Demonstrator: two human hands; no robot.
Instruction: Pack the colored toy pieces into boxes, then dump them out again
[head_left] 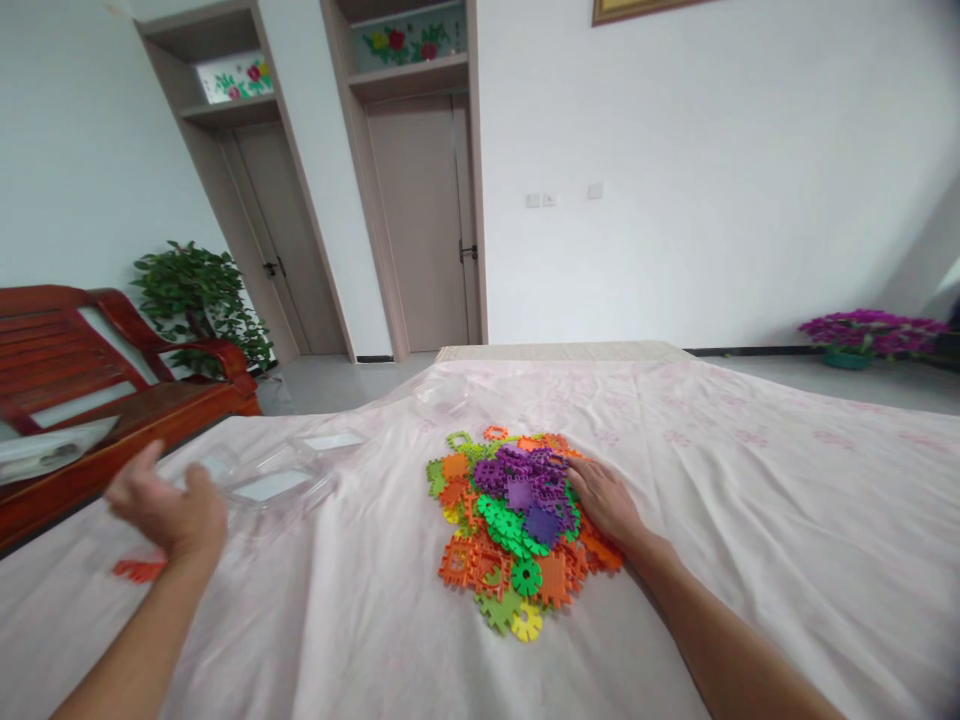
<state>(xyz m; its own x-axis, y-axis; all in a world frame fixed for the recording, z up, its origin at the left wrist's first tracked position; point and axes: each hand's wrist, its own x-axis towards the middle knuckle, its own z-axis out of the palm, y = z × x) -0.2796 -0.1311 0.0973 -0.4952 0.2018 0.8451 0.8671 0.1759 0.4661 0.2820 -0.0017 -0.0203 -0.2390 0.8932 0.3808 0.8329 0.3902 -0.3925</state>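
A heap of flat plastic interlocking pieces [510, 520] in orange, green, purple and yellow lies on the pale pink cloth [750, 500]. My right hand [604, 500] rests flat on the right side of the heap, fingers stretched onto the pieces. My left hand [169, 510] hovers over the cloth at the left, fingers loosely apart and blurred, holding nothing I can see. A single orange piece [139, 570] lies on the cloth just below that hand. Clear plastic containers [274, 485] sit between my left hand and the heap.
A red wooden bench [90, 380] stands at the left beside the table, with a green potted plant [202, 300] behind it. Two closed doors [424, 220] are in the far wall. Purple flowers [870, 330] sit on the floor at far right.
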